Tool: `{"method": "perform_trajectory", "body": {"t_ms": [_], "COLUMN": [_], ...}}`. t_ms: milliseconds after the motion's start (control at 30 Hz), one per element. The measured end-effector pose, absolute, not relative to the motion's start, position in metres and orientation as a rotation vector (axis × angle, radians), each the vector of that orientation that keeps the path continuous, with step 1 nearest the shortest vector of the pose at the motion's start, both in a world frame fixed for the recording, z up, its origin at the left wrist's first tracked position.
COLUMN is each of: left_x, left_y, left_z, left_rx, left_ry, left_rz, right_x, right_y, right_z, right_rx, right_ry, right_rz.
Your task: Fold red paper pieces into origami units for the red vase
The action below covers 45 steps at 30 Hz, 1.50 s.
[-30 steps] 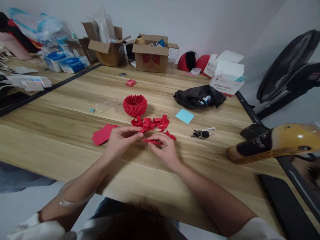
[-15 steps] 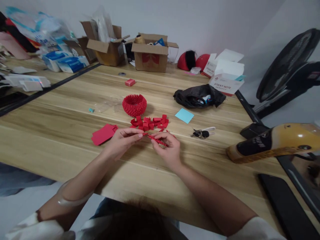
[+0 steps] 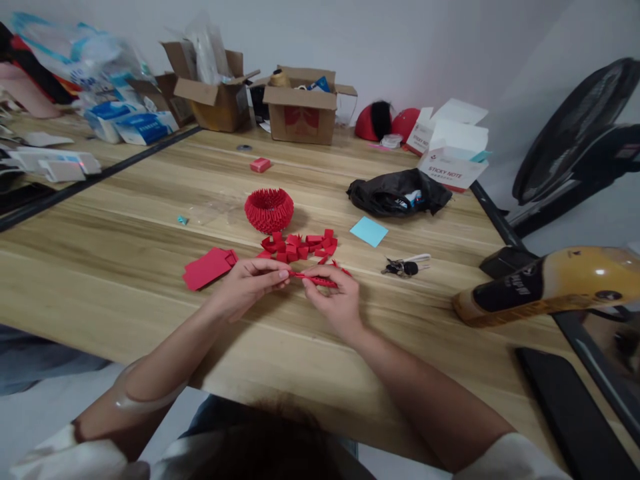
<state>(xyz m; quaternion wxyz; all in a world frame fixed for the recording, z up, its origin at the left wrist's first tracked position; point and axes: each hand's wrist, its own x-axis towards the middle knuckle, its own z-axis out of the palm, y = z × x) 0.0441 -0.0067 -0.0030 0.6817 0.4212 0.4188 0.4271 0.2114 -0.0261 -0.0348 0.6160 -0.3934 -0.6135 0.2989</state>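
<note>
Between thumb and fingers, my left hand pinches a small folded red paper piece, mostly hidden by the fingertips. My right hand is closed on a thin strip of joined red folded paper pieces. The piece and the strip's left end meet between the hands, above the table. Just beyond lie loose folded red paper pieces in a pile. Behind them stands a round red bowl of interlocked folded paper. Flat red paper sheets lie left of my left hand.
A blue paper square, keys and a black plastic bag lie to the right. A bottle of yellow drink and a black phone are at the right edge. Cardboard boxes stand at the back.
My hands have come closer together; the small piece in my left hand now meets the strip's end. The strip has turned nearer to level. Things on the table have not moved.
</note>
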Motion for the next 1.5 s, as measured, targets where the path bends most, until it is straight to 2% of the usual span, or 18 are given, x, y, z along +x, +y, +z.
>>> {"method": "perform_trajectory", "body": {"t_ms": [633, 900, 1267, 1500], "left_x": [0.041, 0.041, 0.042, 0.045], "left_y": [-0.004, -0.004, -0.005, -0.006], "left_z": [-0.004, -0.005, -0.004, -0.005], "left_rx": [1.458, 1.538, 1.392, 1.327], "left_ry": [1.025, 1.071, 1.112, 1.024], "left_rz": [0.907, 0.916, 0.926, 0.906], "right_x": [0.210, 0.211, 0.212, 0.209], "right_y": [-0.014, -0.016, -0.020, -0.021], "right_z": [-0.044, -0.035, -0.039, -0.045], "right_rx": [-0.927, -1.058, -1.015, -0.931], "right_ry": [-1.001, -1.099, -1.373, -1.367], "right_rz": [1.346, 1.239, 0.965, 0.977]}}
